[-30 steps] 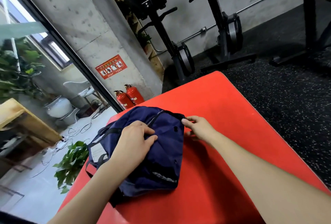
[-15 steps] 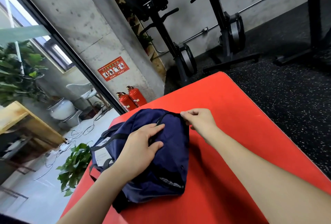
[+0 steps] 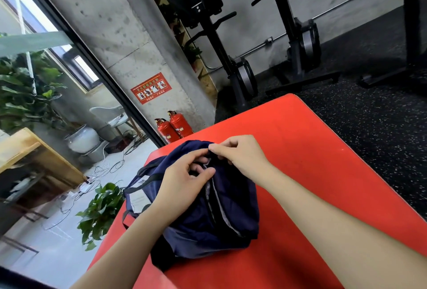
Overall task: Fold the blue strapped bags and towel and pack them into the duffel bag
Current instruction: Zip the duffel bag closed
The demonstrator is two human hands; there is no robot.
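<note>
A dark navy fabric duffel bag point(image 3: 194, 210) with black straps lies on the left part of the red padded bench point(image 3: 323, 173). The left hand point(image 3: 184, 180) pinches cloth beside its zip; the right hand point(image 3: 240, 154) nips the far end. Judging by this, the bag is being opened; next, part the zip.

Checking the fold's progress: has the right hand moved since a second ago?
Yes. The right hand has shifted left, from the red mat beside the blue bag onto the bag's top edge, pinching it near the left hand.
</note>
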